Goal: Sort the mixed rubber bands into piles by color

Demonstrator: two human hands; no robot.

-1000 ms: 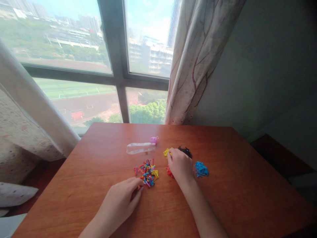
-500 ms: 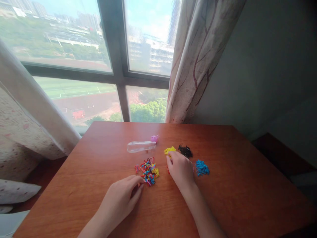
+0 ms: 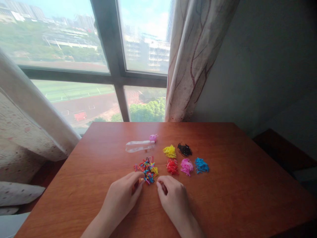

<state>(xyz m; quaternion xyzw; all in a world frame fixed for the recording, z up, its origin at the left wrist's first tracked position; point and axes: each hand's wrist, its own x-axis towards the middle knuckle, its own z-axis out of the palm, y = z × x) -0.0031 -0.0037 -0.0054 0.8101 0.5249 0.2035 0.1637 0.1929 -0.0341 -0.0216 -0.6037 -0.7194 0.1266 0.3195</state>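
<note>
A mixed pile of small coloured rubber bands (image 3: pixel 149 172) lies between my hands on the table. My left hand (image 3: pixel 122 195) rests at the pile's left edge, its thumb and forefinger pinched together against the bands; whatever is between the tips is too small to make out. Just right of the pile, my right hand (image 3: pixel 173 193) is curled with thumb and forefinger close together, and its fingertips hide anything they hold. Beyond it lie single-colour heaps: yellow bands (image 3: pixel 169 151), black bands (image 3: pixel 184 149), red bands (image 3: pixel 172 166), pink bands (image 3: pixel 187 167) and blue bands (image 3: pixel 201 165).
A clear plastic bottle-shaped container (image 3: pixel 139 146) lies on its side behind the mixed pile, with a pink piece (image 3: pixel 153 138) at its right end. The wooden table (image 3: pixel 228 201) backs onto a window (image 3: pixel 116 79) with curtains (image 3: pixel 195 59) on both sides.
My right hand has moved from the yellow heap down and left to the mixed pile, uncovering the red and pink heaps. My left hand has stayed by the pile.
</note>
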